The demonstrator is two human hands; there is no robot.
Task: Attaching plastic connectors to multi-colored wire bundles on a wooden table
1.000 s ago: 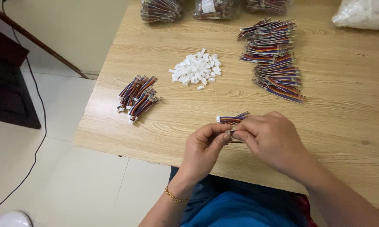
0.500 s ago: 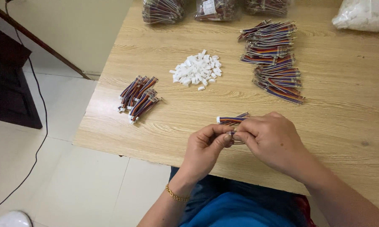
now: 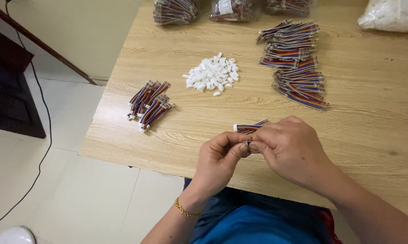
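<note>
Left hand (image 3: 219, 158) and right hand (image 3: 287, 151) meet over the near edge of the wooden table (image 3: 371, 113), both pinching one short multicoloured wire harness (image 3: 249, 128) — its white-tipped end sticks out to the left. Behind: pile of white plastic connector housings (image 3: 213, 74); finished harness bundle (image 3: 149, 104) at left; loose harness stack (image 3: 296, 63) at right; bagged harnesses (image 3: 174, 10) along far edge.

A short multicoloured ribbon cable (image 3: 250, 128) with a white connector at its free end lies level, pinched between both grips, jutting leftward.
</note>
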